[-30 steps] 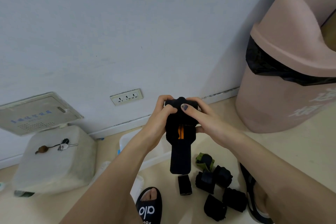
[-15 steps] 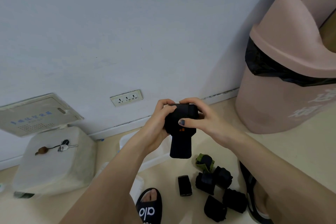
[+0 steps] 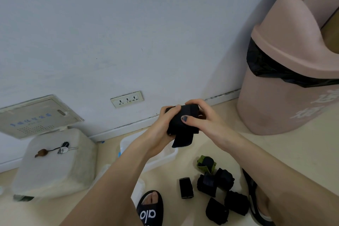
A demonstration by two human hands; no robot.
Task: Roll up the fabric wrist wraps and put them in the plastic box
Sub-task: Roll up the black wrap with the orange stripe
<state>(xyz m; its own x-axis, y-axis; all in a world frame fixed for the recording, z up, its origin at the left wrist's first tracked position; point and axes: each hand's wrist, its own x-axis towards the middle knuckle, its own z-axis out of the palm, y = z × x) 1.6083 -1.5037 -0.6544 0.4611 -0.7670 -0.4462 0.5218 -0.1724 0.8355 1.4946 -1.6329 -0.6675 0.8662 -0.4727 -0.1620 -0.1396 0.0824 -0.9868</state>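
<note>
Both hands hold a black wrist wrap (image 3: pixel 183 126) in mid-air, mostly wound into a thick roll. My left hand (image 3: pixel 163 126) grips its left side. My right hand (image 3: pixel 200 117) curls over the top and right, thumb pressed on the front. A short loose tail hangs below the roll. The white plastic box (image 3: pixel 165 154) lies on the floor beneath my left forearm, largely hidden. Several rolled wraps lie on the floor at lower right: a green-and-black one (image 3: pixel 206 164), a small black one (image 3: pixel 186 187) and a black cluster (image 3: pixel 220 183).
A large pink bin (image 3: pixel 286 71) with a black liner stands at the right against the wall. A white block (image 3: pixel 53 163) with keys (image 3: pixel 63 149) on top sits at the left. My sandalled feet (image 3: pixel 150 207) are at the bottom edge. A wall socket (image 3: pixel 127 99) is behind.
The hanging tail of the black wrap has grown much shorter as both hands wound it onto the roll. The orange mark on the wrap is now hidden inside.
</note>
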